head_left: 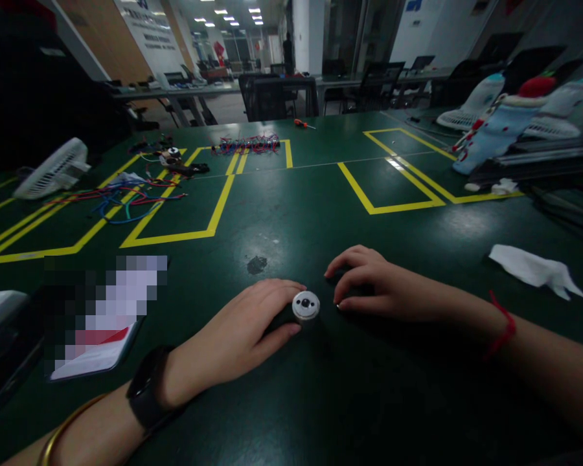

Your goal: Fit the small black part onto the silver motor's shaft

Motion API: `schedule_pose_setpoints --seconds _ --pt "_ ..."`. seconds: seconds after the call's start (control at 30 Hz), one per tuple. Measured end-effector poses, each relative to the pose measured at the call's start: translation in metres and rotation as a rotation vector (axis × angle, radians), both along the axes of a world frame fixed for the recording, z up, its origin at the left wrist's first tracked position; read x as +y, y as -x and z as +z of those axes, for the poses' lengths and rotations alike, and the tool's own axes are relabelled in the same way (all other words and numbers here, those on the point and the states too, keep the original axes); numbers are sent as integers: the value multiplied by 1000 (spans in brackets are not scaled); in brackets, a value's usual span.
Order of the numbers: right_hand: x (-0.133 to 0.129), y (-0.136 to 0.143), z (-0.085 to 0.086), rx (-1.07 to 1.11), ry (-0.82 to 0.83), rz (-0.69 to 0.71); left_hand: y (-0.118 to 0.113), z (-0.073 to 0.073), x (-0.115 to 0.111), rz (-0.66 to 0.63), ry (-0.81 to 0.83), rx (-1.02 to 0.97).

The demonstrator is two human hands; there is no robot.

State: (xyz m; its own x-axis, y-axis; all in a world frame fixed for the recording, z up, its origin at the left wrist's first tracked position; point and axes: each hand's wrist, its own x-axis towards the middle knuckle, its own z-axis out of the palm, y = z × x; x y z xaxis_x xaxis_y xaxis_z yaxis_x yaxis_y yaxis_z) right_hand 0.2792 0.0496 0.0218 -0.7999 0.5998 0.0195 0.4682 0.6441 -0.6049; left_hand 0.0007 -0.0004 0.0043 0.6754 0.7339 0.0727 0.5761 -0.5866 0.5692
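A small round silver motor stands upright on the green table, its flat top face showing a dark centre and small holes. The fingers and thumb of my left hand are wrapped round it from the left. To its right, my right hand rests low over the table, thumb and forefinger pinched together. A tiny shiny piece shows at those fingertips, too small to name. A gap separates the right fingertips from the motor.
A partly blurred phone-like slab lies at left. Behind it are loose red and blue wires and a white fan. A white tissue lies at right, with a blue bottle beyond. An orange screwdriver lies far back.
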Motion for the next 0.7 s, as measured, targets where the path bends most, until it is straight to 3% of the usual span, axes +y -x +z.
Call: schedule_pose_setpoints --seconds 0.37,0.5,0.6,0.7 --pt "2 -2 -3 -46 2 57 1 -2 0 -7 -11 4" --pt "4 -4 -2 41 63 41 2 -2 1 -9 -19 6" --pt "7 -5 -4 257 216 -80 2 -2 1 -10 -14 8" --pt "10 -6 -8 485 388 -361 3 -2 1 -8 -15 4"
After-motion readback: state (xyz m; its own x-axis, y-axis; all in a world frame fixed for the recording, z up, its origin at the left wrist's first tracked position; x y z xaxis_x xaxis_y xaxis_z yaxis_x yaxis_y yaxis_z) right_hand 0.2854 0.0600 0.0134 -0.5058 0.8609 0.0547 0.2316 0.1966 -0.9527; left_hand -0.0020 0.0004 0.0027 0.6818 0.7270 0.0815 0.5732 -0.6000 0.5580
